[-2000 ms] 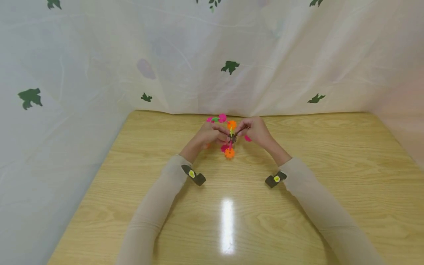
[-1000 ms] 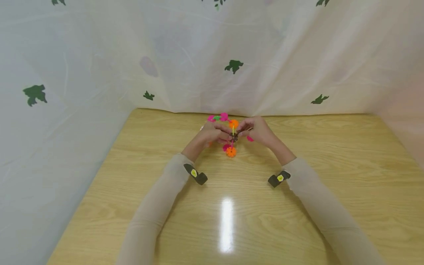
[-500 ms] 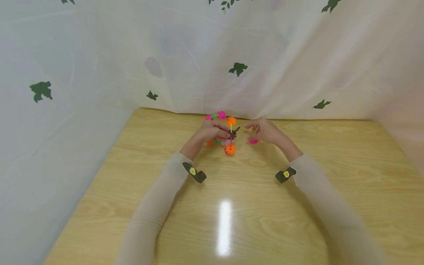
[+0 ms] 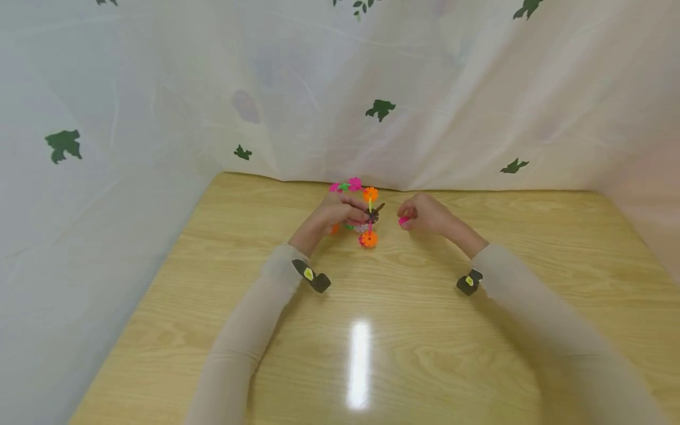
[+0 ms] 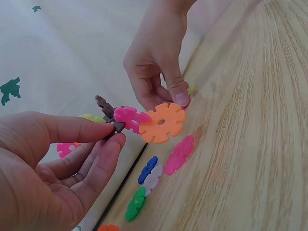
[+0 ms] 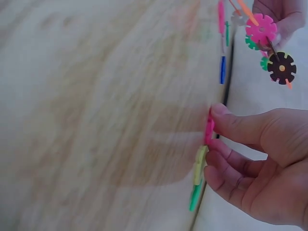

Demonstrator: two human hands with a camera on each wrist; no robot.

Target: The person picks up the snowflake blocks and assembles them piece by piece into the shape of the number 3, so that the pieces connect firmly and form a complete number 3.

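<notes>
In the left wrist view, my left hand [image 5: 72,159] pinches a dark brown disc [image 5: 115,129] between thumb and forefinger. That notched plastic disc is part of a joined chain, with a pink disc [image 5: 131,117] and an orange disc [image 5: 162,123] slotted on. A second brown disc [image 6: 282,68] juts out of the chain in the right wrist view. To the right of the chain, my right hand [image 4: 427,213] pinches a loose pink disc [image 6: 209,130] close over the table, thumb on one side and fingers on the other. Parts of the chain are hidden behind my left hand.
Beside the pinched pink disc are a yellow disc [image 6: 198,166] and a green disc [image 6: 194,197]. Under the chain lie pink [image 5: 179,155], blue and white discs and a green disc [image 5: 135,204]. A white curtain [image 4: 308,88] hangs behind the wooden table [image 4: 425,330].
My right hand has let go of the brown disc on the chain, moved right and taken hold of the loose pink disc. My left hand keeps its grip in nearly the same place.
</notes>
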